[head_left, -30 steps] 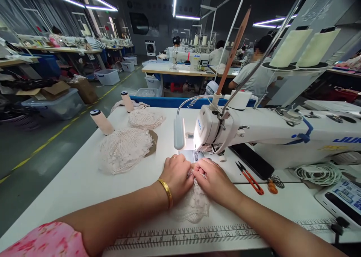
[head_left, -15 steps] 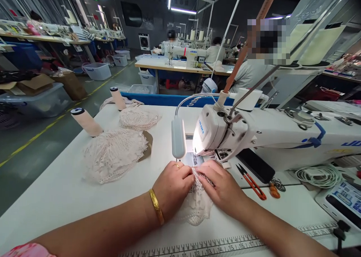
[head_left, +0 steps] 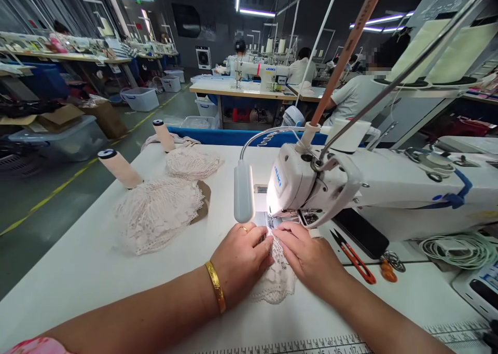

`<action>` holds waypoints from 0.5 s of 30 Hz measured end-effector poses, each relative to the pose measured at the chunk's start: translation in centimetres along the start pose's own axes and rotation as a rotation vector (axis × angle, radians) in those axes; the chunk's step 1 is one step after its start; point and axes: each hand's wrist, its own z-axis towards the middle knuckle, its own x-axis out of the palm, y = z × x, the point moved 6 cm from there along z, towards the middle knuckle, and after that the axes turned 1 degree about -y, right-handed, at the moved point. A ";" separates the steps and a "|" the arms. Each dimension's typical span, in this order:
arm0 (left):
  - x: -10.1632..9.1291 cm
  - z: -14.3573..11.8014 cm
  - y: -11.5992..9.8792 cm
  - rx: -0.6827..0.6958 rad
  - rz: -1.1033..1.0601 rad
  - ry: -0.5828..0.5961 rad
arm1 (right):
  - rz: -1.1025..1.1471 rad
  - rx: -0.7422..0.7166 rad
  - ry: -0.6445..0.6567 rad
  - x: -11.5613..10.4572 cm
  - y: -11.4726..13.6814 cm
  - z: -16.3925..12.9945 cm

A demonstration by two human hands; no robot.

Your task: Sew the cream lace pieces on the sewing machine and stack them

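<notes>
A small piece of cream lace point(head_left: 277, 279) lies on the white table point(head_left: 78, 271) in front of a white sewing machine point(head_left: 373, 188). My left hand point(head_left: 241, 258), with a gold bangle on the wrist, presses on the lace's left side. My right hand point(head_left: 309, 255) pinches its right edge. The fingertips of both meet just before the needle area under the machine head. The needle itself is hidden behind the lamp point(head_left: 243, 190) and my fingers.
A pile of lace pieces point(head_left: 157, 214) and a second pile point(head_left: 190, 162) sit at the left with two thread cones point(head_left: 116, 168). Red thread snips point(head_left: 356, 258), a black phone point(head_left: 360, 232) and a coiled cable point(head_left: 459, 248) lie to the right. People sit at machines behind.
Both hands have slid the lace forward toward the machine head. The camera has moved closer and slightly lower, so the ruler at the table's front edge has dropped mostly out of view.
</notes>
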 end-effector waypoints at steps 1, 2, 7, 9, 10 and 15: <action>0.1 0.0 0.0 -0.003 0.011 0.007 | -0.024 -0.003 -0.007 0.0 0.0 0.0; 0.1 0.1 -0.1 -0.006 0.023 0.014 | -0.041 -0.003 -0.013 0.0 0.0 0.1; 0.4 0.1 0.0 -0.017 0.077 0.044 | -0.078 0.042 -0.021 0.1 -0.5 0.2; 0.6 0.1 -0.1 -0.017 0.088 0.051 | -0.092 0.054 -0.014 0.3 -0.7 0.2; 0.7 0.1 -0.1 -0.017 0.095 0.052 | -0.097 0.056 -0.012 0.3 -0.8 0.1; 0.9 0.0 -0.3 -0.021 0.131 0.040 | -0.090 0.053 -0.036 0.3 -0.8 0.1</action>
